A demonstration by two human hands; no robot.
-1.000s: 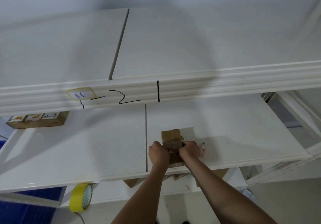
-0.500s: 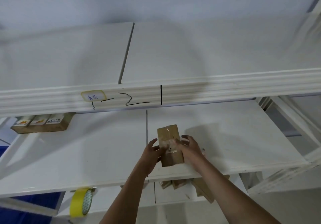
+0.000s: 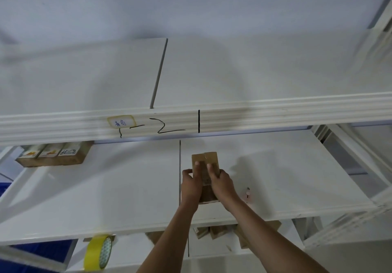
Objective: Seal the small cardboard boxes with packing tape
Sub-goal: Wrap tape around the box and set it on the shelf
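A white shelving unit fills the view against a pale wall, its middle shelf lying below a ribbed white front rail marked with black pen strokes and a small yellow-edged label with blue writing. Near the centre of that shelf, just right of the seam between its two boards, sits a small cardboard box: plain brown, narrow and oblong, its long side running toward twelve o'clock, with a split down the middle of its top where the flaps meet.

The left hand grips the box from its nine o'clock side, fingers curled round the edge and thumb laid flat on top. The right hand holds it from three o'clock in the same way, thumb pressed on the top beside the split.

At ten o'clock on the same shelf stands a row of brown boxes with white printed labels. At seven o'clock, on the shelf below, a roll of yellow tape stands on edge. More cardboard boxes show at six o'clock under the shelf edge. A small pinkish object lies at four o'clock from the held box; what it is cannot be made out.
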